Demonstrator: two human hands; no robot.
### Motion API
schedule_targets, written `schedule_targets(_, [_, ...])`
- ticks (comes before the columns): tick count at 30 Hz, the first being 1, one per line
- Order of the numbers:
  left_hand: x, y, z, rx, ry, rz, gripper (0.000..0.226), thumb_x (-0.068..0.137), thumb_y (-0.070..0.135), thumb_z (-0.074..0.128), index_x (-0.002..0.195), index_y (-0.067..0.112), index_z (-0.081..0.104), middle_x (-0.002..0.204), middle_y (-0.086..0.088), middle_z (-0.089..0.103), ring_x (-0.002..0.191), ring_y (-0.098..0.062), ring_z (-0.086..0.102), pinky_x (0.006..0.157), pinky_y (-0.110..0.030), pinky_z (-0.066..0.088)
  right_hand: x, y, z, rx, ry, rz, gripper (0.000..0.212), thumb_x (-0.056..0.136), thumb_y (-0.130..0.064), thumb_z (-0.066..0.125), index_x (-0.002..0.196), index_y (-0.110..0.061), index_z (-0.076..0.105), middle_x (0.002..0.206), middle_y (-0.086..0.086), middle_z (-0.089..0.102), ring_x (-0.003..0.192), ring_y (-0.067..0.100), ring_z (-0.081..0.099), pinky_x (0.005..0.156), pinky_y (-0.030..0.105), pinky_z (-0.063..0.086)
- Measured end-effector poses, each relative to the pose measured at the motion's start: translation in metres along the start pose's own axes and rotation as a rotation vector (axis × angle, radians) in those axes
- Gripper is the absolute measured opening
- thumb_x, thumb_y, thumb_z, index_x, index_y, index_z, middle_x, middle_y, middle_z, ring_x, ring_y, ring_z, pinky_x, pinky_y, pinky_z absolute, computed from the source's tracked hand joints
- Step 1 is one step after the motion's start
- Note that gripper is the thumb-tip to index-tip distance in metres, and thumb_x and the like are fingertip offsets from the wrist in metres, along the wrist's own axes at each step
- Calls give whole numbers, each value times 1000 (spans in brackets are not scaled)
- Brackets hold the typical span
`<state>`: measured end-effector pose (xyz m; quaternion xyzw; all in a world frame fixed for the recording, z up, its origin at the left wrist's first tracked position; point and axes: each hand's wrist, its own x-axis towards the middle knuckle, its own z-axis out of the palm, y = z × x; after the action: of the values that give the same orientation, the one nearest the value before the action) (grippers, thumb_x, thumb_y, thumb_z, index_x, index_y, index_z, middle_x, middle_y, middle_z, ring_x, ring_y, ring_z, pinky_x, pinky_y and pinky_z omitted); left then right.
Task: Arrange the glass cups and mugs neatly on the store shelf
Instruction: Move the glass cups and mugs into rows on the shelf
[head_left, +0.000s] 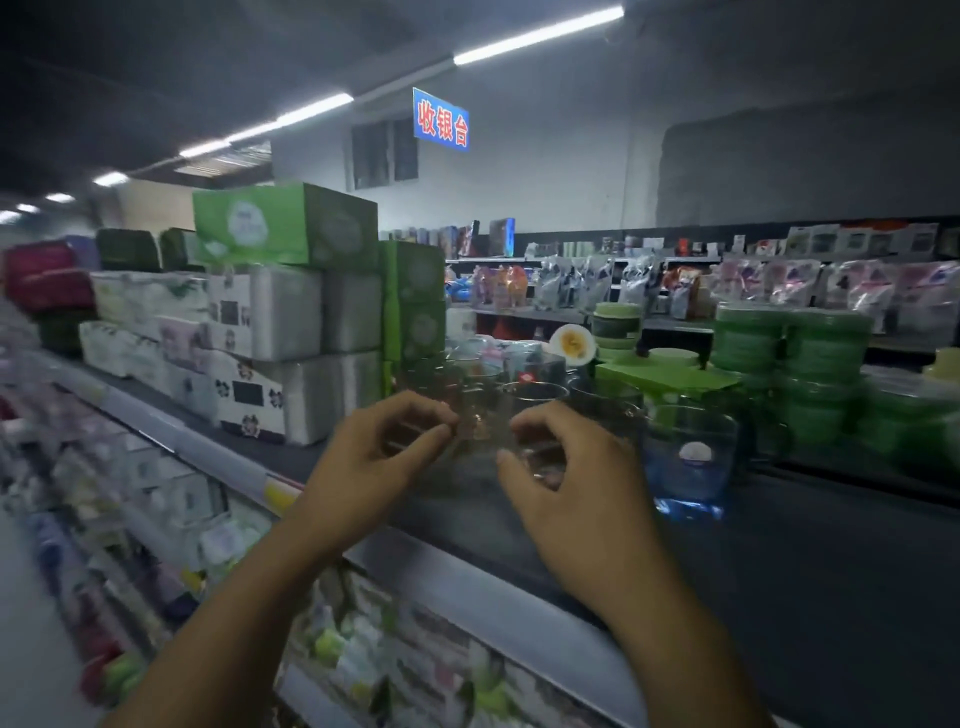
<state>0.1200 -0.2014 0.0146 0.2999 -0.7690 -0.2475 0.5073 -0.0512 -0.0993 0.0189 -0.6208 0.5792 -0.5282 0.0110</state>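
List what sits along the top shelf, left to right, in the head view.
Red packs → stacked tissue packs → left hand → right hand, gripping a clear glass → blue glass cup → green plate stacks.

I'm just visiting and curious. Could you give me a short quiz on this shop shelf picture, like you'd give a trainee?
1. True or false: the blue-tinted glass stands to the left of the left hand.
2. What colour are the stacked plates at the right? A red, B green, C white.
3. Fill in: the right hand curls its fingers around a ____ on the top shelf.

Key:
1. False. It stands to the right of the right hand.
2. B.
3. clear glass.
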Motion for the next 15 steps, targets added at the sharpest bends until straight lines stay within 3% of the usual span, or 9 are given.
schedule_targets(4, [27, -39, -24, 117, 52, -11, 20, 89, 28, 74, 107, 34, 70, 100, 12, 71, 85, -6, 67, 73, -28, 58, 14, -5, 24, -92, 7, 55, 22, 89, -37, 71, 109, -36, 61, 110, -18, 58, 99, 1, 56, 87, 28, 51])
schedule_targets(9, [60, -83, -37, 315, -183, -9, 58, 75, 66, 70, 129, 56, 50, 123, 15, 46, 102, -3, 59, 89, -23, 53, 29, -13, 45, -244, 79, 133, 26, 91, -39, 69, 114, -37, 56, 113, -17, 52, 97, 3, 54, 85, 28, 48])
schedule_targets(12, [79, -102, -35, 336, -264, 55, 58, 71, 76, 63, 120, 49, 50, 122, 15, 51, 103, -2, 58, 91, -31, 56, 41, -12, 57, -352, 129, 157, 30, 93, -38, 67, 120, -34, 55, 111, -16, 48, 88, 4, 53, 83, 33, 51])
schedule_targets(15, [89, -114, -34, 316, -255, 167, 39, 78, 68, 66, 99, 41, 46, 104, 15, 56, 91, -2, 56, 82, -38, 55, 56, -10, 66, -509, 138, 165, 35, 92, -40, 67, 124, -33, 53, 118, -18, 48, 87, 4, 54, 81, 35, 51])
